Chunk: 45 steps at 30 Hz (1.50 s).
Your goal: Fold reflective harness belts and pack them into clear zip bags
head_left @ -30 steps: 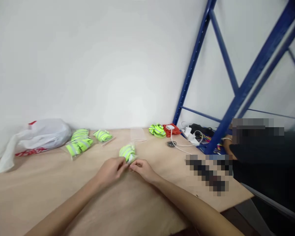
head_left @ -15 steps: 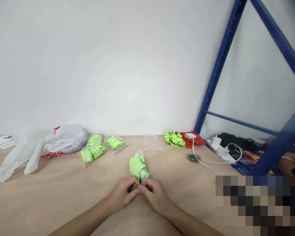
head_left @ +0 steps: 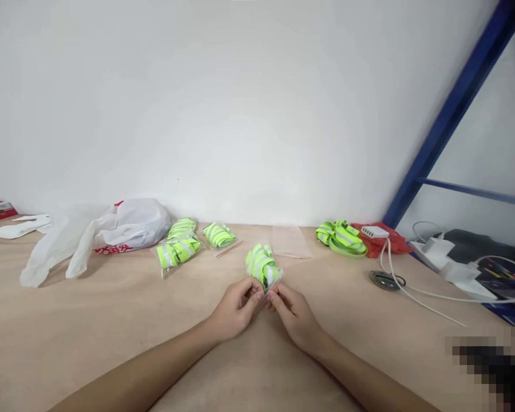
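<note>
My left hand (head_left: 235, 309) and my right hand (head_left: 292, 312) meet at the middle of the wooden table (head_left: 68, 337). Both pinch the near end of a small clear bag holding a folded neon-yellow reflective band (head_left: 261, 266). The bag rests on the table just beyond my fingertips. Further back lie two filled bags of bands (head_left: 178, 247) (head_left: 220, 235), an empty clear bag (head_left: 288, 241) and a loose neon-yellow band (head_left: 340, 237).
A white plastic shopping bag (head_left: 120, 226) lies at the back left. At the right are a red pouch (head_left: 380, 243), a white charger block with cable (head_left: 440, 254), a small round metal piece (head_left: 383, 280) and a blue shelf frame (head_left: 450, 109). A white wall stands behind.
The view has swung left, so the blue frame and the other person have slid out to the right. My hands stay pinched on the bagged band, now slightly higher in view.
</note>
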Available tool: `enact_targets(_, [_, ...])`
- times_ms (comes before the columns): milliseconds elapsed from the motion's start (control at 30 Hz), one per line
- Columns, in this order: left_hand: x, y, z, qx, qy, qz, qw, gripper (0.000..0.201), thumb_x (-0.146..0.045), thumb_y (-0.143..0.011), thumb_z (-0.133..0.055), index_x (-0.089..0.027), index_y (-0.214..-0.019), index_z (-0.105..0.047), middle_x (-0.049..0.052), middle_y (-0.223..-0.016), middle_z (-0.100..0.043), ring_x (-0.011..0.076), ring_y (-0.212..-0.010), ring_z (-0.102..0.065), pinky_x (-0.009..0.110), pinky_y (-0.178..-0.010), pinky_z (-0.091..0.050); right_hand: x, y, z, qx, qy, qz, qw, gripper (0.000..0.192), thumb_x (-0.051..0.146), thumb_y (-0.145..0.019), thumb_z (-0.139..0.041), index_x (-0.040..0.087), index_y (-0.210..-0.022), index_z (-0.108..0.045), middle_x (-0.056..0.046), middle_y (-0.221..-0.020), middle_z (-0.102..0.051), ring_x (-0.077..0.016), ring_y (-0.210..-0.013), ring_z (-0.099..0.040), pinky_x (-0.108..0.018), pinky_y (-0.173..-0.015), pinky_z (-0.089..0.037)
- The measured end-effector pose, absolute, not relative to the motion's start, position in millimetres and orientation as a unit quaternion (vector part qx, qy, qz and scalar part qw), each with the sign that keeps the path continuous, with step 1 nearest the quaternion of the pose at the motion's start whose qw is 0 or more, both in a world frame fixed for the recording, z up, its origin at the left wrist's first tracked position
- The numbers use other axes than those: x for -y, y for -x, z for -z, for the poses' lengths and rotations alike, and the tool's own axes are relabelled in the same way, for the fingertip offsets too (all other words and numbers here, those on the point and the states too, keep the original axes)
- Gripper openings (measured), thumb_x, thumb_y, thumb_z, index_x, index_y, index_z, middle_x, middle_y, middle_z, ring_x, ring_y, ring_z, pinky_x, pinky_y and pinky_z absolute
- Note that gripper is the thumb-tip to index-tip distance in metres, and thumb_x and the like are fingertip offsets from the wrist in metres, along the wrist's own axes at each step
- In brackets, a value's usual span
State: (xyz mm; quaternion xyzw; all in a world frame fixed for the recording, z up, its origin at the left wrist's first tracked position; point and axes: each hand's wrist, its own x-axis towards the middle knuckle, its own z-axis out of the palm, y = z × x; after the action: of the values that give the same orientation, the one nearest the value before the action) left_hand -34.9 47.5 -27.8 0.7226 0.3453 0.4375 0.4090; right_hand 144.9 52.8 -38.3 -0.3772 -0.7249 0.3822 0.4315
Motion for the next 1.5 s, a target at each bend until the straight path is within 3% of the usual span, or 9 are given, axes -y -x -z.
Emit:
enact_targets(267, [-42,36,28,-0.335,-0.756,-0.438,0.353,0.025,-0.039,-0.100,-0.044,-0.019,-0.086,-0.049,0.001,-0.077,-0.052,0.0142,-0.069,-0.045,0.026,-0.065,-0.037,-48,-141,39,0.737,0.392,-0.327,0.444,0.029,0.040,-0.093,-0.048,0.020,-0.073,-0.052,0.001,-0.069,-0.055,-0.0145,-0.067,-0.050,-0.024,-0.063,-0.040])
enact_targets(600, [-50,42,37,-0.365,-0.673,-0.505,0.397,0.039,-0.056,-0.100,-0.041,-0.020,-0.086,-0.045,-0.002,-0.072,-0.047,0.0141,-0.067,-0.046,0.027,-0.066,-0.040,-49,-146,36,0.722,0.371,-0.325,0.484,0.033,0.043,-0.095,-0.048,0.020,-0.071,-0.052,0.000,-0.070,-0.052,-0.0159,-0.068,-0.050,-0.025,-0.064,-0.041])
enact_targets(767, [-46,42,35,-0.386,-0.703,-0.519,0.294,0.033,-0.048,-0.103,-0.035,-0.020,-0.088,-0.045,-0.001,-0.075,-0.047,0.0143,-0.070,-0.044,0.028,-0.068,-0.037,-54,-150,40,0.715,0.365,-0.253,0.540,0.036,0.036,-0.093,-0.050,0.022,-0.061,-0.041,0.000,-0.067,-0.050,-0.0158,-0.065,-0.051,-0.025,-0.061,-0.042])
enact_targets(967, [-42,42,33,-0.410,-0.709,-0.523,0.235,0.020,-0.034,-0.103,-0.036,-0.020,-0.091,-0.044,-0.001,-0.077,-0.048,0.0150,-0.069,-0.045,0.028,-0.067,-0.036,-54,-154,41,0.758,0.361,-0.064,0.540,0.025,0.022,-0.089,-0.053,0.022,-0.065,-0.046,-0.006,-0.091,-0.063,-0.0196,-0.085,-0.065,-0.030,-0.076,-0.051])
enact_targets(1067, [-40,41,32,-0.415,-0.726,-0.505,0.216,0.015,-0.030,-0.102,-0.038,-0.021,-0.092,-0.045,-0.002,-0.074,-0.049,0.0146,-0.065,-0.044,0.028,-0.064,-0.034,-52,-152,37,0.785,0.339,0.085,0.511,0.009,0.019,-0.090,-0.053,0.021,-0.084,-0.058,-0.013,-0.115,-0.064,-0.0248,-0.108,-0.063,-0.036,-0.088,-0.051])
enact_targets(1167, [-40,41,30,-0.413,-0.739,-0.496,0.195,0.012,-0.027,-0.100,-0.038,-0.021,-0.093,-0.046,-0.001,-0.075,-0.050,0.0150,-0.065,-0.045,0.028,-0.064,-0.035,-49,-149,28,0.813,0.313,0.230,0.433,0.023,0.015,-0.092,-0.054,0.021,-0.111,-0.065,-0.016,-0.135,-0.058,-0.0295,-0.126,-0.054,-0.045,-0.101,-0.045])
enact_targets(1233, [-40,41,30,-0.400,-0.752,-0.491,0.185,0.012,-0.026,-0.100,-0.037,-0.021,-0.094,-0.046,0.000,-0.078,-0.052,0.0157,-0.068,-0.047,0.028,-0.066,-0.037,-46,-149,21,0.832,0.299,0.288,0.369,0.031,0.013,-0.092,-0.056,0.023,-0.119,-0.066,-0.015,-0.142,-0.056,-0.0314,-0.134,-0.047,-0.050,-0.109,-0.038])
enact_targets(1333, [-37,40,28,-0.375,-0.783,-0.471,0.155,0.014,-0.026,-0.100,-0.035,-0.021,-0.094,-0.046,0.003,-0.083,-0.055,0.0178,-0.074,-0.051,0.030,-0.071,-0.041,-40,-149,14,0.851,0.305,0.306,0.298,0.026,0.019,-0.092,-0.060,0.022,-0.115,-0.069,-0.014,-0.146,-0.054,-0.0336,-0.138,-0.043,-0.054,-0.113,-0.031])
enact_targets(1500, [-20,30,23,-0.343,-0.828,-0.425,0.127,0.016,-0.027,-0.101,-0.032,-0.021,-0.094,-0.046,0.006,-0.088,-0.059,0.0197,-0.079,-0.055,0.032,-0.074,-0.043,-23,-151,8,0.867,0.375,0.240,0.223,0.017,0.027,-0.092,-0.062,0.020,-0.102,-0.074,-0.013,-0.137,-0.062,-0.0333,-0.129,-0.052,-0.049,-0.105,-0.043])
